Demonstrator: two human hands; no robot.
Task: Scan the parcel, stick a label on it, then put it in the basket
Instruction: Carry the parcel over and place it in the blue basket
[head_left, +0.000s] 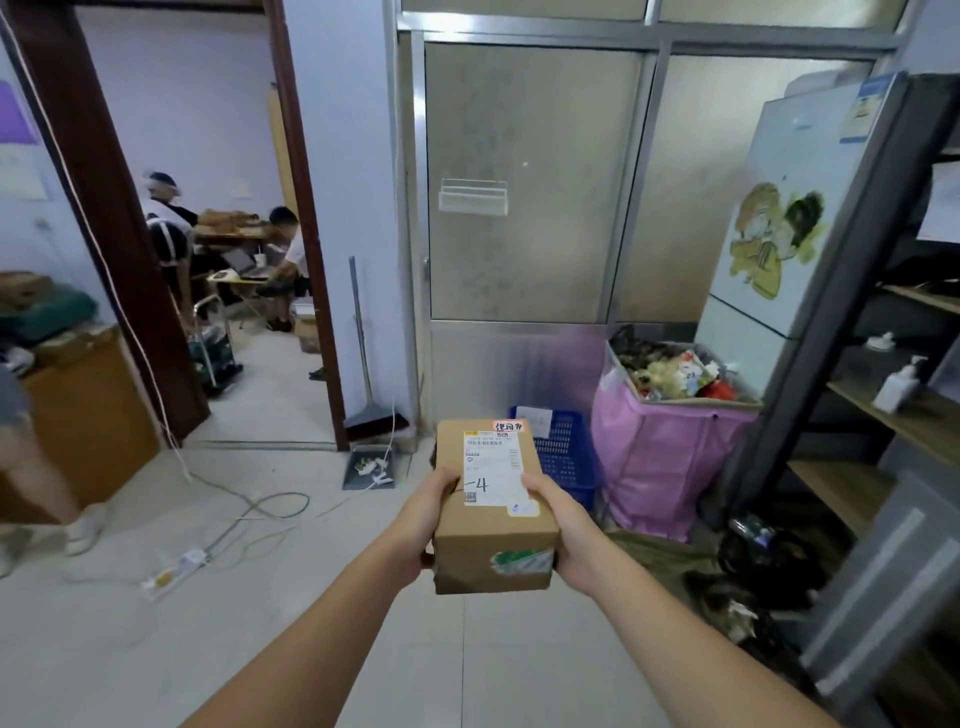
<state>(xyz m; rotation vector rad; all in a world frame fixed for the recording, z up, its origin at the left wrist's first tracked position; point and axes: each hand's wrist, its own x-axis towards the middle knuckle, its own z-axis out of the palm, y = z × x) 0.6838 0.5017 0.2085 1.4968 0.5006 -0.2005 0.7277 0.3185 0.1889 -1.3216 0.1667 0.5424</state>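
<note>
While both arms reach forward over the tiled floor, the left hand (423, 525) and right hand (563, 535) clamp the brown parcel (493, 525) from either side, thumbs on top. A white label (491, 467) marked "4" is stuck on its upper face. Just beyond it sits the blue basket (563, 452), beside a pink bin (660, 457) on the right.

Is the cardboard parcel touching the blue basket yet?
Cannot tell. In the head view the parcel, gripped between left hand and right hand, overlaps the blue basket, hiding any gap.
</note>
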